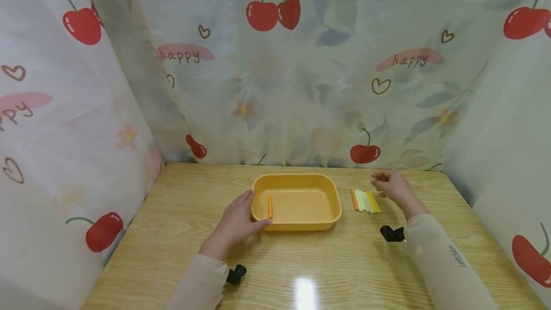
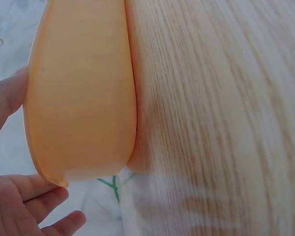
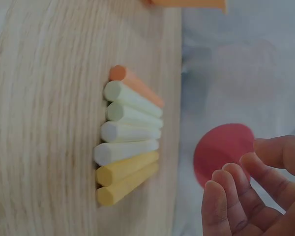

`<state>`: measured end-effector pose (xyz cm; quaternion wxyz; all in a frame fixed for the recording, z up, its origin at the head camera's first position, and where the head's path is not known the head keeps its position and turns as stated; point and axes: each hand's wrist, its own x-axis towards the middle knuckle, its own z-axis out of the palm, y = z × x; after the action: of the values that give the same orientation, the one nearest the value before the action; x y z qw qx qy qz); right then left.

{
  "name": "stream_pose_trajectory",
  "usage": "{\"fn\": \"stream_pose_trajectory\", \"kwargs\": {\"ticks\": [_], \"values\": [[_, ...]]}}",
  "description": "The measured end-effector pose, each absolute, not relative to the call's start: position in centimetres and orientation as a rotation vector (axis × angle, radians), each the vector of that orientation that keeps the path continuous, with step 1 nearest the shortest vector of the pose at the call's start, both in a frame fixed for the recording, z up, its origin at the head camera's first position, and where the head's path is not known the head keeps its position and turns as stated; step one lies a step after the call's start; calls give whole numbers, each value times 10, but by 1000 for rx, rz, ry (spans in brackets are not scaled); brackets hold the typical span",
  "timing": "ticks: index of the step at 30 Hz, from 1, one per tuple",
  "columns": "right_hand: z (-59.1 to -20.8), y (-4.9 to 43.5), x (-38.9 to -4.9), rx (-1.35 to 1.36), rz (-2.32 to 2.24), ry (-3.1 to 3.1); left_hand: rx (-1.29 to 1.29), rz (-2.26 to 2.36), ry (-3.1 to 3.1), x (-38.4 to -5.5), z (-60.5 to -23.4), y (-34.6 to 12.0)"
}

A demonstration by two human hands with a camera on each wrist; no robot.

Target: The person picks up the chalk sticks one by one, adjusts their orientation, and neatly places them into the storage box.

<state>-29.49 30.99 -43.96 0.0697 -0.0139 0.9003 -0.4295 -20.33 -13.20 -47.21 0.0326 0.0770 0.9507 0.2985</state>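
Observation:
An orange-yellow plastic tray (image 1: 297, 227) sits on the wooden table, with one orange chalk stick (image 1: 270, 207) lying inside near its left end. My left hand (image 1: 238, 219) holds the tray's near left corner, thumb at the front rim and fingers along the left side; the left wrist view shows fingertips at the rim (image 2: 59, 183). To the right of the tray lies a row of chalk sticks (image 3: 132, 132): one orange, several pale green and white, two yellow. Just beyond this row my right hand (image 1: 393, 189) hovers, fingers loosely bent and nothing between them.
The wooden table (image 1: 344, 267) ends at the back against a hanging cloth (image 1: 267, 99) printed with cherries and hearts. More of this cloth hangs at both sides. A black wrist mount (image 1: 392, 234) hangs below the right sleeve, another (image 1: 236, 274) beside the left one.

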Motion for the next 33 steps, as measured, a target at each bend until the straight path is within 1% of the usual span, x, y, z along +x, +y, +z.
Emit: {"fn": "stream_pose_trajectory", "kwargs": {"ticks": [6, 14, 23, 33], "values": [[-456, 319, -302, 31, -1227, 2699, 242, 934, 2921, -203, -471, -132], [-467, 322, -301, -11, -1223, 2686, 253, 932, 2929, -203, -472, -133], [-478, 322, -306, 79, -1158, 2665, 264, 916, 2934, -203, -471, -133], [-484, 322, -307, -13, -1047, 2717, 257, 926, 2929, -204, -473, -132]]}}
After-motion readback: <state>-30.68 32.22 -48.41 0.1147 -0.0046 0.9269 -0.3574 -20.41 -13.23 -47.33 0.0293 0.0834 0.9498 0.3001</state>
